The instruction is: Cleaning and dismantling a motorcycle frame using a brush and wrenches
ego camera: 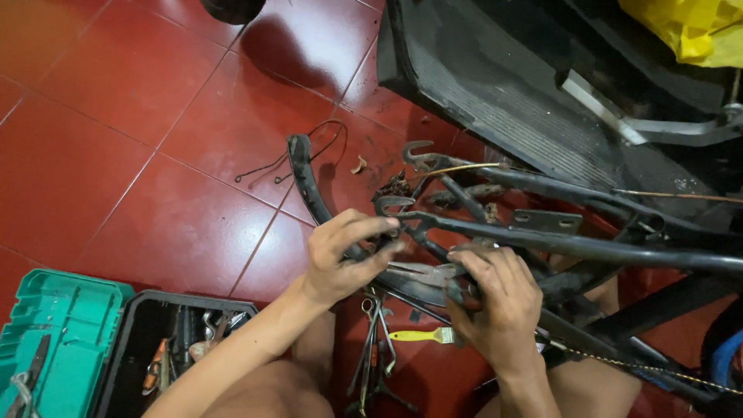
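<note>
Black bicycle frame [573,246], rear end, held in both hands over red tile floor [155,155].

Left hand [340,259] closed on the curved black mudguard [306,182], apparently steadying it; right hand [499,298] clamped around the frame's lower tubes. Yellow-handled brush [418,335] and loose wrenches [375,348] lie between the wrists (within reach); open toolbox [166,348] left of the left forearm.

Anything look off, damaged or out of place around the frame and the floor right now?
A few things. Dark grime is caked on the bicycle frame near the rear dropouts, just past the left hand. Loose wrenches and a yellow-handled brush lie scattered on the red tile floor rather than in the open toolbox. A bent wire lies loose too.
</note>
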